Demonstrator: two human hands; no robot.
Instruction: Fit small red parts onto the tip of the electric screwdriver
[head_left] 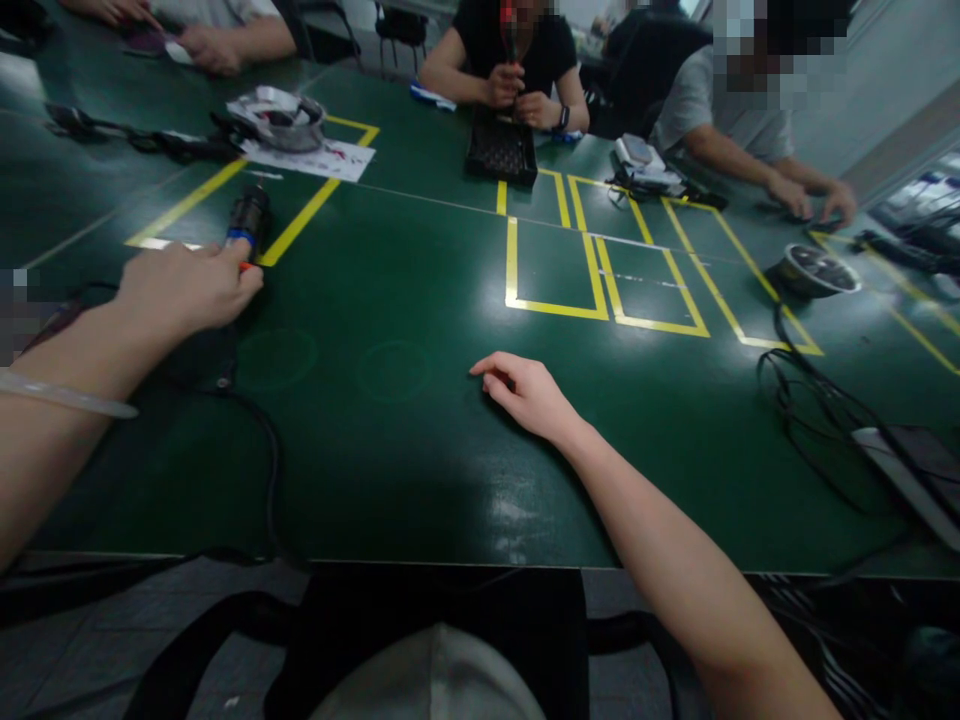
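Observation:
My left hand (pixel 187 285) is at the left of the green table (pixel 420 440), its fingers wrapped around a black electric screwdriver (pixel 251 215). The tool has a blue ring, a bit of orange-red shows by my fingers, and its nose points away from me. My hand hides its rear part. My right hand (pixel 529 395) is over the middle of the table with nothing in it. Its index finger reaches left, the thumb is apart from it, and the other fingers are loosely bent.
Yellow tape outlines (pixel 559 310) mark the table. A roll of clear tape (pixel 289 125) lies on printed paper (pixel 345 160). Across sits a person with a black tray (pixel 501 155). A round metal-rimmed part (pixel 817 272) and black cables (pixel 802 400) lie right; another cable (pixel 270 450) runs below my left hand.

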